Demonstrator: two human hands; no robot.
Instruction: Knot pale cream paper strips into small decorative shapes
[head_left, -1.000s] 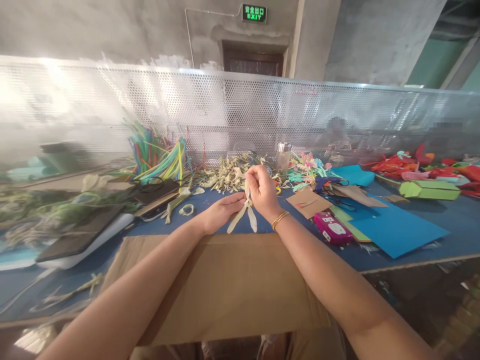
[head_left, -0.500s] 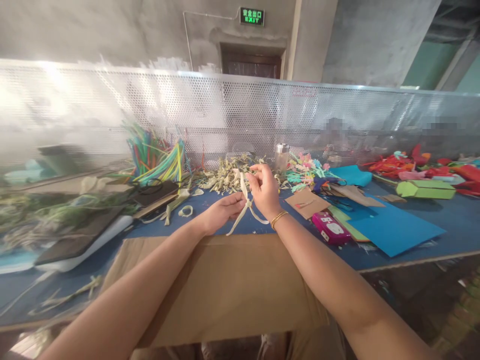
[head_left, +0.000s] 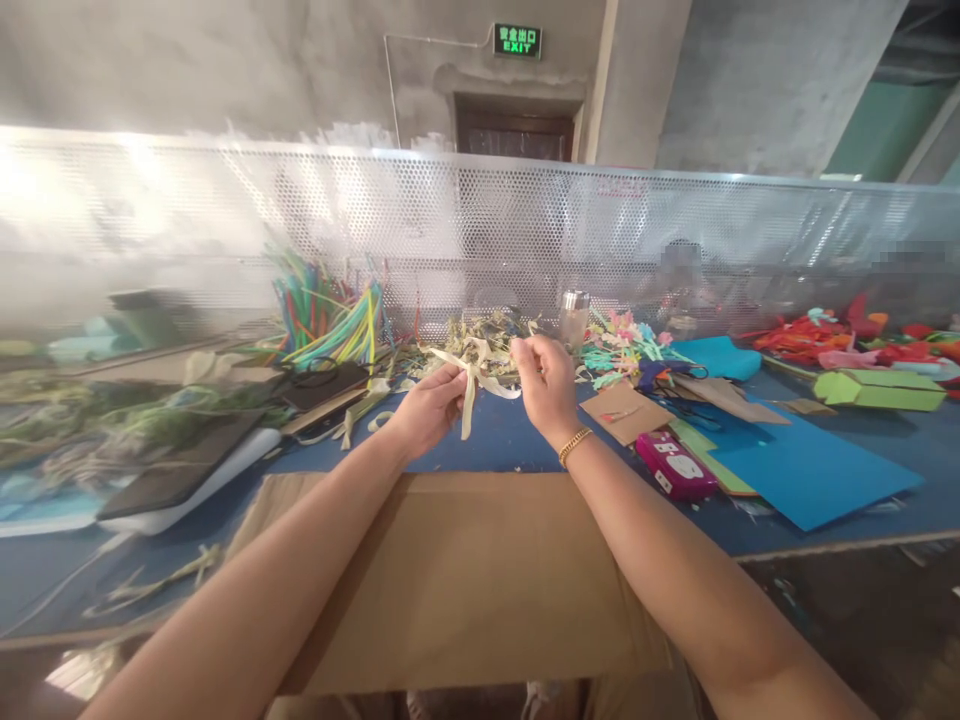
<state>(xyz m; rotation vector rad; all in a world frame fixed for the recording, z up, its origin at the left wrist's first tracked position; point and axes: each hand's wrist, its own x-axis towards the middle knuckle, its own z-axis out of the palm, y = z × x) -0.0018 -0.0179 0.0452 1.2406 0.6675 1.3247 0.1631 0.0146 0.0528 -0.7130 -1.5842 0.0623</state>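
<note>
A pale, flat strip of dried leaf or husk (head_left: 470,400), knotted in the middle with its ends sticking out several ways, hangs over the blue table. My left hand (head_left: 431,410) pinches it near the knot between thumb and fingers. To its right, my right hand (head_left: 551,385) is raised with thumb and fingers curled together; whether anything is between the fingertips I cannot make out. One free end of the strip points towards that hand. Behind both hands lies a heap of similar dried, knotted strips (head_left: 495,330).
A cardboard sheet (head_left: 480,570) lies in front of me. Coloured pipe cleaners (head_left: 330,320) stand back left. A lidded bottle (head_left: 575,315), a magenta box (head_left: 675,465) and a blue sheet (head_left: 810,465) are on the right. A perforated metal screen (head_left: 420,230) borders the table's back.
The knotted strip has turned, its upright end now leaning left. My right hand has drawn away from it to the right. The whole view has shifted slightly.
</note>
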